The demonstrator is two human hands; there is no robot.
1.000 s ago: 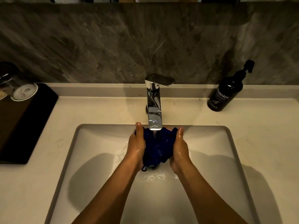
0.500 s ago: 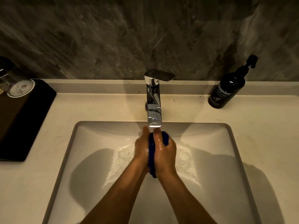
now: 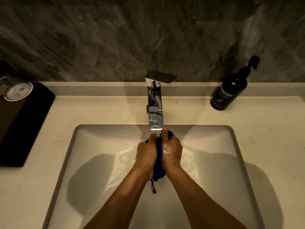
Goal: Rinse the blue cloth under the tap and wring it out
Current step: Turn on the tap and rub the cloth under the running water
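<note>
The blue cloth (image 3: pixel 159 161) is bunched into a narrow roll, pressed between my two palms over the white sink (image 3: pixel 79 162). My left hand (image 3: pixel 146 152) closes on its left side and my right hand (image 3: pixel 172 151) on its right side, fingertips just below the spout of the chrome tap (image 3: pixel 156 103). Water runs onto my hands and splashes into the basin on both sides. A thin blue loop of the cloth dangles below my wrists. Most of the cloth is hidden inside my hands.
A dark hand wash pump bottle (image 3: pixel 229 90) stands on the counter at the back right. A black tray (image 3: pixel 21 123) with a capped glass (image 3: pixel 15 90) sits at the left. A dark stone wall rises behind the tap.
A second ago my hands were apart with the cloth spread between them under the spout. They have since come together and squeezed it into a tight roll.
</note>
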